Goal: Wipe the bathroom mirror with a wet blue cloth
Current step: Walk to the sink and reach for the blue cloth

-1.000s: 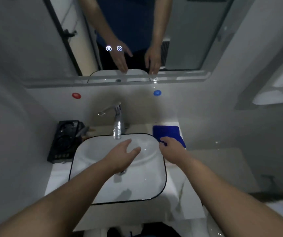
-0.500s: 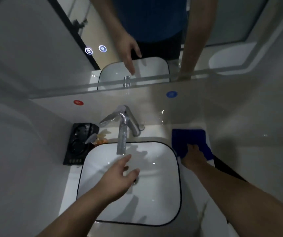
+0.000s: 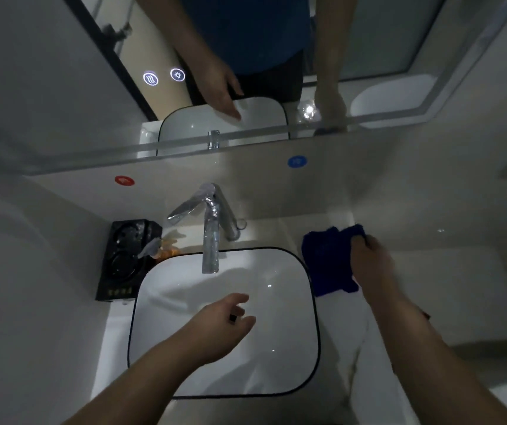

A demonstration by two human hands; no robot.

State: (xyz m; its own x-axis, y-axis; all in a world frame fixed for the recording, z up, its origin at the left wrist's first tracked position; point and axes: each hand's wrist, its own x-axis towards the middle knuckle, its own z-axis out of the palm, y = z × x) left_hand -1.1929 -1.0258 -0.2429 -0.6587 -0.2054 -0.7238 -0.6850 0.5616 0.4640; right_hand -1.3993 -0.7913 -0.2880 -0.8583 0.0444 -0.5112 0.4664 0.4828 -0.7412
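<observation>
A dark blue cloth (image 3: 326, 259) lies rumpled on the white counter just right of the basin. My right hand (image 3: 372, 265) rests on its right side, fingers curled over the cloth's far edge and gripping it. My left hand (image 3: 224, 326) hovers over the white basin (image 3: 166, 289) below the tap, fingers loosely apart and holding nothing. The mirror (image 3: 71, 96) spans the wall above, showing the reflection of both arms and a blue shirt, with two lit round icons on its glass.
A chrome tap (image 3: 211, 231) juts over the basin's back edge. A black box-shaped device (image 3: 126, 259) sits left of the basin beside something orange. Red (image 3: 124, 180) and blue (image 3: 297, 161) round stickers mark the wall under the mirror. A toilet rim shows at lower right.
My right hand slid further over the cloth and closed on its far edge, bunching it. My left hand stayed over the basin. The head camera moved closer and tilted down.
</observation>
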